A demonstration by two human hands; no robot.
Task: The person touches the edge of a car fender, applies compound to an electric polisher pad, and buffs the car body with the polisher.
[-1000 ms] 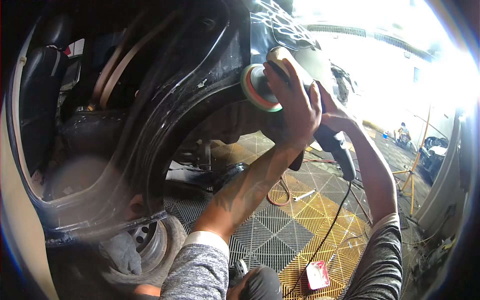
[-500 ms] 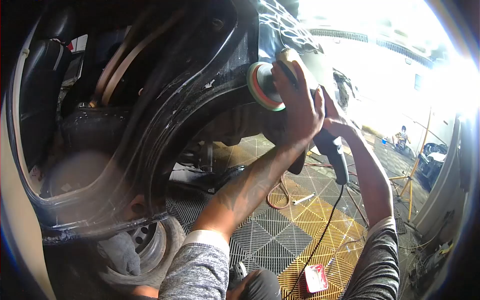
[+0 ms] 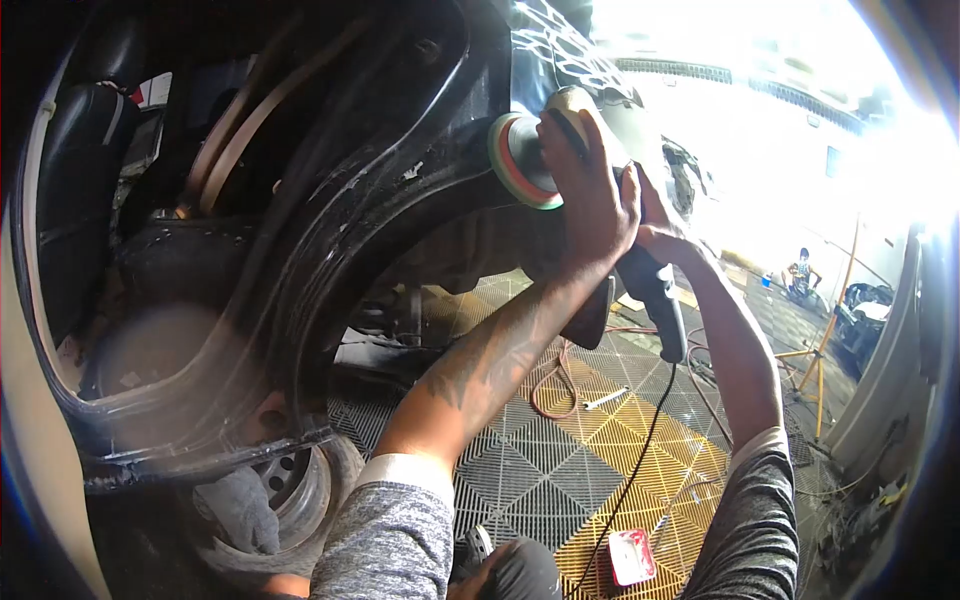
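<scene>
A corded power polisher (image 3: 655,300) is held up against the dark car body panel (image 3: 450,145), just above the wheel arch. Its round pad (image 3: 517,165), with green and orange layers, faces the panel; whether it spins I cannot tell. My left hand (image 3: 595,195) wraps over the polisher's head, fingers pointing up. Beside it, my right hand (image 3: 660,225) grips the tool's body, its fingers partly hidden behind my left hand. The grey handle end hangs below, with a black cord (image 3: 650,450) running down to the floor.
A loose wheel (image 3: 320,500) with a grey cloth (image 3: 238,508) lies under the sill. On the tiled floor are a wrench (image 3: 606,398), a reddish hose (image 3: 550,400) and a red-and-white container (image 3: 631,557). A yellow stand (image 3: 822,370) and a distant person (image 3: 802,272) are at right.
Both hands and the polisher have shifted slightly up and left along the panel. My grip looks the same.
</scene>
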